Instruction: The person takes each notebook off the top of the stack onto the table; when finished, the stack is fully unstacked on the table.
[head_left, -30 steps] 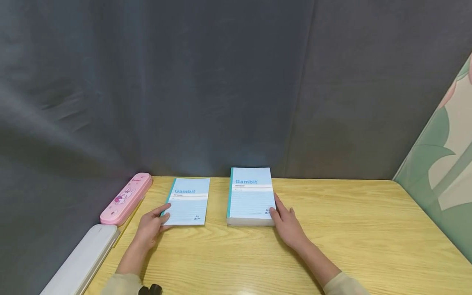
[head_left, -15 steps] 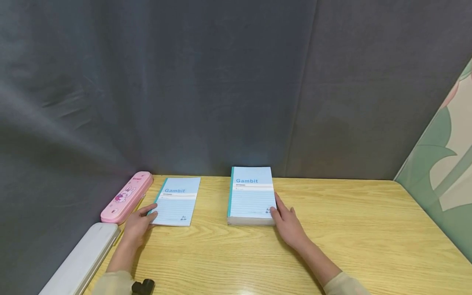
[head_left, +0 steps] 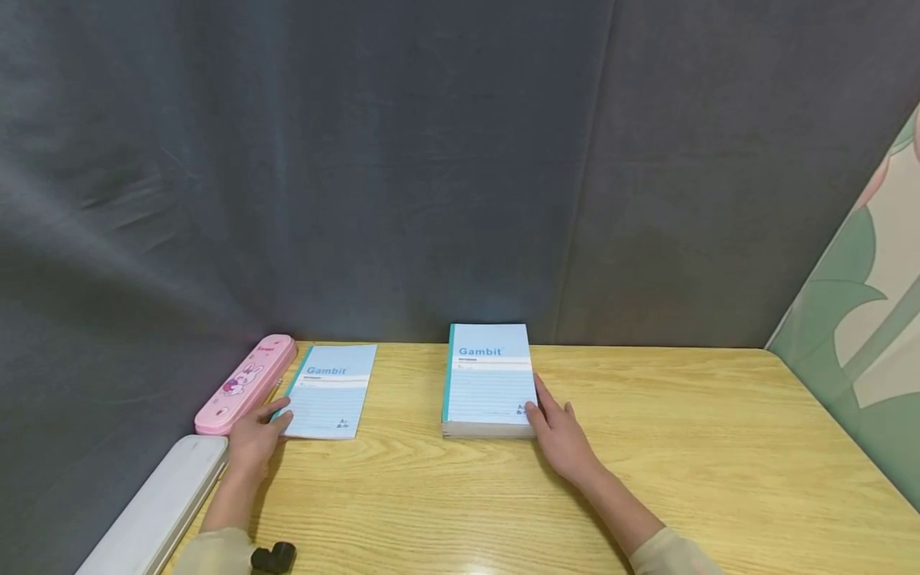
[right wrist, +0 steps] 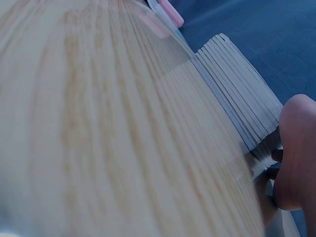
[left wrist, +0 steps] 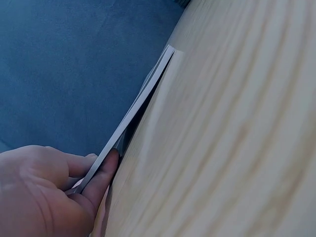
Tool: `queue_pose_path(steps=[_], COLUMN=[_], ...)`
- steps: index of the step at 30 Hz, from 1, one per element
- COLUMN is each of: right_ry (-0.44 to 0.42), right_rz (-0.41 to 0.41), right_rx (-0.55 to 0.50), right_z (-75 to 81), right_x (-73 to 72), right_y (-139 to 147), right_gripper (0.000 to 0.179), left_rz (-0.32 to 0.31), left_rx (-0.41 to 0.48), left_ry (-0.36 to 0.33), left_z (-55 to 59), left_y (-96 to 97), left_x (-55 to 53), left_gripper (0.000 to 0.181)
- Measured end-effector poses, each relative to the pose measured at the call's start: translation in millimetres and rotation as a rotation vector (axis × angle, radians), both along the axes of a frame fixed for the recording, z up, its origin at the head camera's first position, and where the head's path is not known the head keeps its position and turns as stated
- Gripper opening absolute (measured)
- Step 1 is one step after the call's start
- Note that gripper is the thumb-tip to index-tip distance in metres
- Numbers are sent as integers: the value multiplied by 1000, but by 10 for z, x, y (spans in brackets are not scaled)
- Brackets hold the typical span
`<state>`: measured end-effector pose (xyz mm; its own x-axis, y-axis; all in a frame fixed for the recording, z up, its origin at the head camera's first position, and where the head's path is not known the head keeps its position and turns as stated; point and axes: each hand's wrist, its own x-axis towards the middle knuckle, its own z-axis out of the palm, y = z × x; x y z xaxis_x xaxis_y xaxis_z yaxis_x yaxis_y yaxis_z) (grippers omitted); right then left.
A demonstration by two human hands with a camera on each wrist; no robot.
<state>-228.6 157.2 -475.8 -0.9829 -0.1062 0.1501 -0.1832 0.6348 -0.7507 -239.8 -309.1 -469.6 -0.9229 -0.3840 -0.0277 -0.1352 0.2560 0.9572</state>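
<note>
My left hand point(head_left: 253, 435) pinches a thin light-blue "Gambit" notebook point(head_left: 327, 395) at its teal spine, near the front left corner. In the left wrist view the notebook point(left wrist: 131, 116) tilts: the edge by my hand point(left wrist: 47, 190) is raised on a finger underneath, and its far end is down at the table. A thick stack of matching notebooks point(head_left: 490, 383) lies mid-table, page edges showing at the front. Against its front right corner rests my right hand point(head_left: 564, 439), thumb at the cover's edge and fingers along the side. The right wrist view shows the stack's layered edges point(right wrist: 237, 91) beside the hand point(right wrist: 298, 153).
A pink pencil case point(head_left: 247, 386) with a rabbit picture and a white case point(head_left: 154, 503) line the wooden table's point(head_left: 690, 447) left edge. A pencil point(head_left: 277, 386) lies beside the pink one. Behind the table hangs a dark grey curtain point(head_left: 431, 160).
The left hand has moved the single notebook leftward, away from the stack and up beside the pink case. The right hand and the stack have stayed in place.
</note>
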Motion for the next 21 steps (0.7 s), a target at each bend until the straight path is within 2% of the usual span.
queue_pose_path(steps=[6, 14, 21], right_ry=[1, 15, 37], right_rz=[2, 0, -7], right_rx=[-4, -12, -11], right_z=[-13, -13, 4], right_x=[-10, -4, 17], right_y=[4, -9, -8], right_gripper=[60, 60, 59], left_rz=[2, 30, 49], left_rx=[31, -77, -111], left_ry=[20, 3, 18], left_z=[6, 3, -3], left_y=[-19, -63, -93], left_x=[6, 3, -21], left_gripper=[41, 39, 38])
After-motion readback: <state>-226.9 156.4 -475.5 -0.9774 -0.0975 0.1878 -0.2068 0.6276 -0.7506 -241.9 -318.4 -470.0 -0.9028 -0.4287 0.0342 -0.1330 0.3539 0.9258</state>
